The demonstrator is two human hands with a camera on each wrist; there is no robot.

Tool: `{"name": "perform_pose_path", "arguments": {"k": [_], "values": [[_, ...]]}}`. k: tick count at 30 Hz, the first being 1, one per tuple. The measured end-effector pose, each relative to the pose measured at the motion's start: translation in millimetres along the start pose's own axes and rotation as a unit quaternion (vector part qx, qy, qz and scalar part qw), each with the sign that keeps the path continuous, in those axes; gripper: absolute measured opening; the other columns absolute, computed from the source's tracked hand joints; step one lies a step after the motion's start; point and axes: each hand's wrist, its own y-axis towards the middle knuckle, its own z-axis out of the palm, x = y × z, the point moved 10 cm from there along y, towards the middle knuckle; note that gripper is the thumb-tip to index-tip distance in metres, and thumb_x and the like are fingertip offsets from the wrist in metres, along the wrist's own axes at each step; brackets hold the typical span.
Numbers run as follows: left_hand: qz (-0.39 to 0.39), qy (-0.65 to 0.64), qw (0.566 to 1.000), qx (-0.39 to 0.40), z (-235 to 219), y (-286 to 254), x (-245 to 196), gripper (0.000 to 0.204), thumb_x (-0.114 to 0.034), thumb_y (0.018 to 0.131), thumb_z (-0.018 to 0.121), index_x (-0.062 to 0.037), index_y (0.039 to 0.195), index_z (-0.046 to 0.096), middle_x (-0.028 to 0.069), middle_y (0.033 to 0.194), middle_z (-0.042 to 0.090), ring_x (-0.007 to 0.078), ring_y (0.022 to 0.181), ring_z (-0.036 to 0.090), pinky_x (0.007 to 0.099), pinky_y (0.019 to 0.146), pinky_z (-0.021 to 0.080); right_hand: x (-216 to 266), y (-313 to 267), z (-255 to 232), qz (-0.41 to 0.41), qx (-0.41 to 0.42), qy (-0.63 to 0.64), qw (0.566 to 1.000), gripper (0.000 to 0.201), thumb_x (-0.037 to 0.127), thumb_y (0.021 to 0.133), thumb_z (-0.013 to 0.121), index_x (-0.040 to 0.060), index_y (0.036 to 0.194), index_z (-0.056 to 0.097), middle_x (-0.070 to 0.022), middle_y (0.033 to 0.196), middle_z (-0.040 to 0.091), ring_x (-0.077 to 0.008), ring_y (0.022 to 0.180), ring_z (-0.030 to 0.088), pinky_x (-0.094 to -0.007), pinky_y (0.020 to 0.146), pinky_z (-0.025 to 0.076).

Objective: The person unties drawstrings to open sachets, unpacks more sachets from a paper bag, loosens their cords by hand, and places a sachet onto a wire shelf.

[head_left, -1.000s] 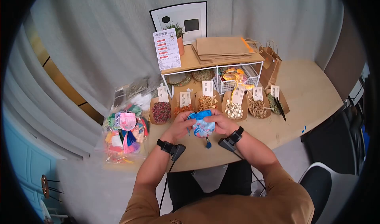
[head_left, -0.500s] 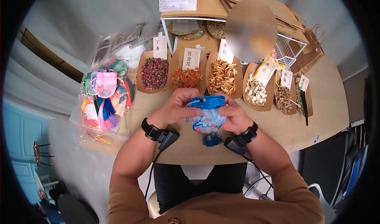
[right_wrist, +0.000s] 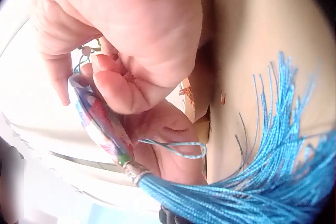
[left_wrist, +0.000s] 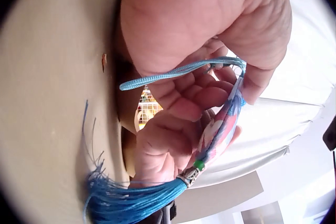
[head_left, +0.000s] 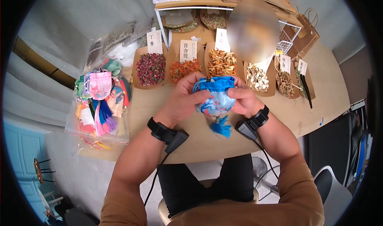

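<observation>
A blue drawstring pouch (head_left: 217, 102) with a pink-and-white pattern is held upright between both hands over the front of the table. My left hand (head_left: 184, 98) pinches its left side near the top, thumb on the front and fingers behind. On the other side my right hand (head_left: 246, 100) pinches it the same way. From the pouch's bottom hangs a blue tassel (head_left: 220, 127), joined by a silver cap (left_wrist: 190, 175) and a green bead (left_wrist: 199, 164). In the left wrist view, a light blue cord loop (left_wrist: 178, 71) sticks out from the pouch's top.
Behind the hands stand paper trays of dried flowers (head_left: 150, 68) and herbs with label cards (head_left: 188, 51). A plastic bag (head_left: 72, 126) of tasselled pouches lies left. Black tongs (head_left: 306, 91) rest on the right tray. A shelf (head_left: 187, 4) with paper bags stands behind.
The head view has tipped down and come closer, so the shelf top has slid upward. Both hands keep hold of the pouch, and its tassel now swings out to the right.
</observation>
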Motion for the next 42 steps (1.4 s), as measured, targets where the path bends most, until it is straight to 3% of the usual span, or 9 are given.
{"name": "perform_pose_path", "arguments": {"k": [8,10,15,20,24,31,39,42], "values": [[0.011,-0.023,1.0,-0.012,-0.1,5.2,6.1,0.028,-0.012,0.086,0.067,-0.0081,0.11,0.053,0.0009,0.1,0.062,0.0113,0.094,0.06,0.0313,0.083,0.05,8.4,-7.7,6.3,-0.004,0.008,-0.036,0.999,0.036,0.006,0.084,0.064,-0.001,0.118,0.055,-0.0131,0.113,0.063,-0.0236,0.103,0.063,-0.0384,0.09,0.051],[0.034,0.035,0.998,-0.041,3.2,5.4,-4.6,0.017,-0.015,0.087,0.067,-0.0091,0.097,0.055,-0.0061,0.084,0.057,0.001,0.072,0.052,0.0188,0.06,0.043,3.9,-8.2,5.5,0.004,0.008,-0.043,0.999,0.037,0.006,0.084,0.064,-0.0006,0.119,0.055,-0.0129,0.113,0.063,-0.0235,0.103,0.062,-0.0386,0.09,0.051],[0.073,0.078,0.994,-0.03,3.1,7.3,-11.5,0.015,-0.012,0.087,0.067,-0.0094,0.094,0.054,-0.0063,0.081,0.056,0.0012,0.071,0.051,0.0196,0.06,0.043,2.0,-9.9,14.5,-0.001,0.017,-0.028,0.999,0.037,0.007,0.087,0.061,0.0017,0.123,0.051,-0.0129,0.117,0.061,-0.0232,0.105,0.062,-0.0404,0.092,0.051],[0.073,0.104,0.99,-0.057,3.7,6.2,-15.4,0.015,-0.009,0.086,0.066,-0.0099,0.091,0.052,-0.0063,0.08,0.055,0.0017,0.072,0.052,0.02,0.061,0.043,11.8,-9.4,8.3,-0.041,-0.018,-0.044,0.998,0.016,-0.001,0.085,0.062,0.0089,0.094,0.052,-0.0045,0.098,0.063,-0.0179,0.092,0.065,-0.0344,0.083,0.055],[0.084,0.107,0.989,-0.055,0.5,6.0,-17.4,0.017,-0.006,0.084,0.068,-0.0093,0.09,0.052,-0.0052,0.081,0.056,0.0029,0.071,0.053,0.0199,0.061,0.043,12.8,-9.1,15.6,-0.065,0.017,-0.06,0.996,0.015,0.0,0.086,0.062,0.0089,0.092,0.053,-0.005,0.098,0.063,-0.0169,0.092,0.064,-0.0331,0.081,0.054],[0.088,0.12,0.987,-0.059,2.3,4.4,-19.2,0.021,-0.004,0.081,0.071,-0.0077,0.09,0.052,-0.0023,0.081,0.059,0.0049,0.072,0.057,0.0201,0.062,0.046,11.5,-9.8,15.3,-0.033,-0.019,-0.071,0.997,0.014,0.002,0.086,0.063,0.0088,0.09,0.052,-0.0046,0.097,0.063,-0.0156,0.092,0.064,-0.0342,0.082,0.054],[0.103,0.15,0.982,-0.056,2.3,1.9,-24.7,0.021,-0.004,0.08,0.073,-0.0081,0.088,0.053,-0.0023,0.081,0.059,0.0051,0.074,0.057,0.0219,0.066,0.047,17.4,-8.4,11.3,-0.086,0.018,-0.061,0.994,0.021,-0.007,0.082,0.064,0.0093,0.083,0.051,-0.0043,0.091,0.062,-0.0158,0.089,0.064,-0.0348,0.08,0.054],[0.103,0.177,0.978,-0.051,6.3,1.8,-23.3,0.021,-0.004,0.08,0.072,-0.0087,0.087,0.053,-0.0027,0.081,0.059,0.005,0.075,0.057,0.0225,0.068,0.048,18.5,-11.3,14.4,-0.074,-0.023,-0.084,0.993,0.022,-0.006,0.082,0.064,0.0092,0.079,0.049,-0.0023,0.085,0.061,-0.014,0.084,0.064,-0.0333,0.078,0.054]]}}
